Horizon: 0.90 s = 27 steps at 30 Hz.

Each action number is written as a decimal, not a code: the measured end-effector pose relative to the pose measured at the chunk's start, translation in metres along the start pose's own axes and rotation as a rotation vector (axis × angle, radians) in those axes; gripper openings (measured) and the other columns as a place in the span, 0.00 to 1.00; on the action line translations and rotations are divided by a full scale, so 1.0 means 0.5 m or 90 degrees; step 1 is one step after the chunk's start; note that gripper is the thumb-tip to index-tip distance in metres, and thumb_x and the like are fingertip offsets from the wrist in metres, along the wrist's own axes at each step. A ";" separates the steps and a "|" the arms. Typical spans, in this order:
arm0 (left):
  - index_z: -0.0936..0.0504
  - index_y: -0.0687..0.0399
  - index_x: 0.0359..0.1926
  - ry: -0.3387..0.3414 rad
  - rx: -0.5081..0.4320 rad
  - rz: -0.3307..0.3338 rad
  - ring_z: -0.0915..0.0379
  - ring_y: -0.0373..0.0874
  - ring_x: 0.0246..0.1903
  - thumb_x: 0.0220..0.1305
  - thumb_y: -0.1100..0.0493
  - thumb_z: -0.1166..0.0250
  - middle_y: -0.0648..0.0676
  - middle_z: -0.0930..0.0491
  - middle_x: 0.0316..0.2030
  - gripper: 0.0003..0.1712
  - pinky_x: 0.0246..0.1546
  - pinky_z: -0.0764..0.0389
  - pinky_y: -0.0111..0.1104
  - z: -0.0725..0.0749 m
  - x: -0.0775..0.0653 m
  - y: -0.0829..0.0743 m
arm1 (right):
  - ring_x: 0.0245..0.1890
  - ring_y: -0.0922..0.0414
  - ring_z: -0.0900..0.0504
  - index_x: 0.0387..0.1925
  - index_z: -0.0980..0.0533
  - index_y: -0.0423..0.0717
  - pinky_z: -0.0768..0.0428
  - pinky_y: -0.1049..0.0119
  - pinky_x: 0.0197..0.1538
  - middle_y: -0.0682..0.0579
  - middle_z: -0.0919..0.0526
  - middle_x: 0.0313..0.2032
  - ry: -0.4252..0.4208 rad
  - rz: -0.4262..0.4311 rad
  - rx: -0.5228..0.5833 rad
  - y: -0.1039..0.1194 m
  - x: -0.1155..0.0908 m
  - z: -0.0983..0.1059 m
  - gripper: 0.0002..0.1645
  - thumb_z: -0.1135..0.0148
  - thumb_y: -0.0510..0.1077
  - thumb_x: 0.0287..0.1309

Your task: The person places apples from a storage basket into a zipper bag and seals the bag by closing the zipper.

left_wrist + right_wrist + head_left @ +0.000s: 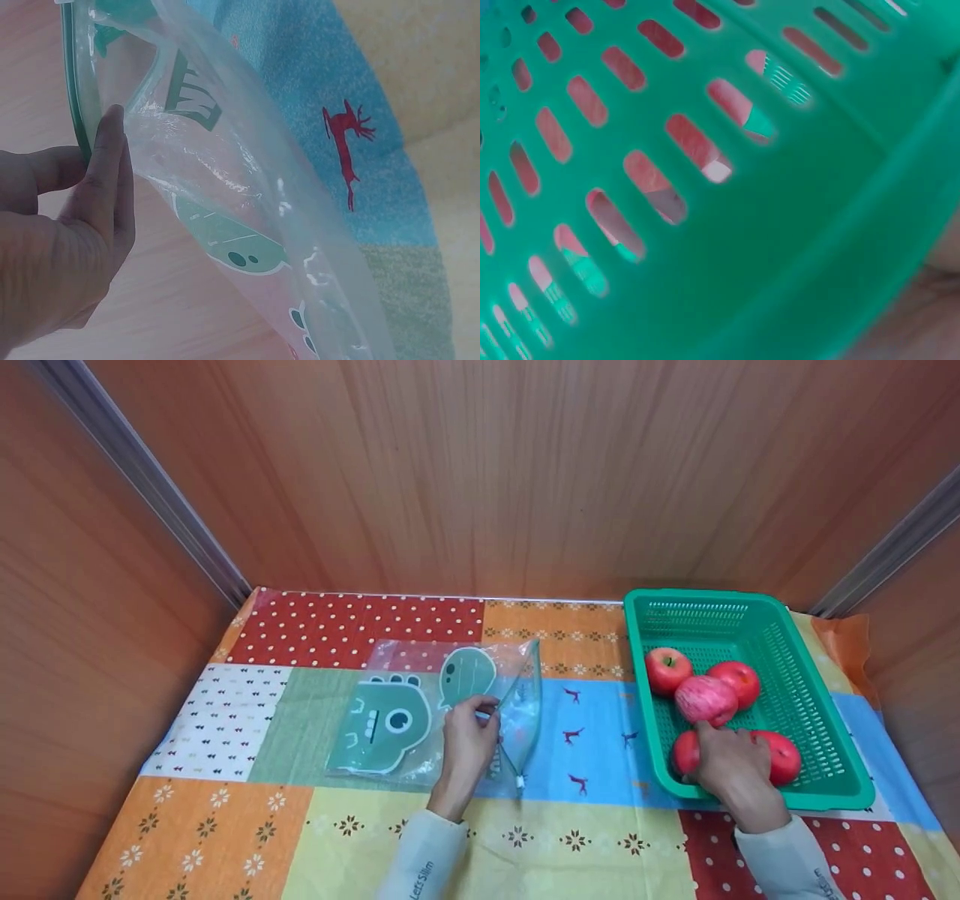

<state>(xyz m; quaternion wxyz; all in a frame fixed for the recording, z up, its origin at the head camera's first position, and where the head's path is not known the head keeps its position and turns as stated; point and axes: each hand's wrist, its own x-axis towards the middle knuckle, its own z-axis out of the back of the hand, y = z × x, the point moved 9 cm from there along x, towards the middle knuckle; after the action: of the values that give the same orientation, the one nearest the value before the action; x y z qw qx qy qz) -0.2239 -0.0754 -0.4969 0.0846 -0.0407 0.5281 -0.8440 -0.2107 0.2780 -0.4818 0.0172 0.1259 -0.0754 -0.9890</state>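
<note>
A clear zip bag (517,712) with green cartoon prints lies on the patterned cloth. My left hand (471,735) pinches its edge near the mouth, with thumb and fingers at the green zip strip (75,97) in the left wrist view. The mouth gapes, and a white slider (520,781) sits at its near end. On the right, my right hand (735,769) reaches down into a green basket (832,735) and grips a red apple (684,753) at the near end, its fingers partly covering it. Another apple (781,757) lies against the hand's right side.
Farther back in the basket lie a red apple (669,670), another red apple (736,684) and a paler, streaked apple (705,701). Wood-grain panels (480,472) enclose the table at the back and sides. The basket's slotted wall (780,225) fills most of the right wrist view.
</note>
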 end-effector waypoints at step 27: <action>0.13 0.62 0.50 -0.009 0.007 -0.003 0.19 0.41 0.28 0.71 0.70 0.34 0.56 0.15 0.40 0.10 0.32 0.12 0.33 -0.002 -0.001 0.007 | 0.33 0.34 0.23 0.34 0.27 0.33 0.21 0.33 0.39 0.39 0.23 0.26 -0.170 0.065 0.019 0.011 -0.026 0.040 0.30 0.15 0.38 0.31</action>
<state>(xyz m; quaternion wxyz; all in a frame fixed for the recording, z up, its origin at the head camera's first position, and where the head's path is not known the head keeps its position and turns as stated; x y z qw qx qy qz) -0.2233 -0.0758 -0.5005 0.0864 -0.0478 0.5229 -0.8466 -0.2028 0.2761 -0.4587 0.0552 -0.0108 -0.0984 -0.9936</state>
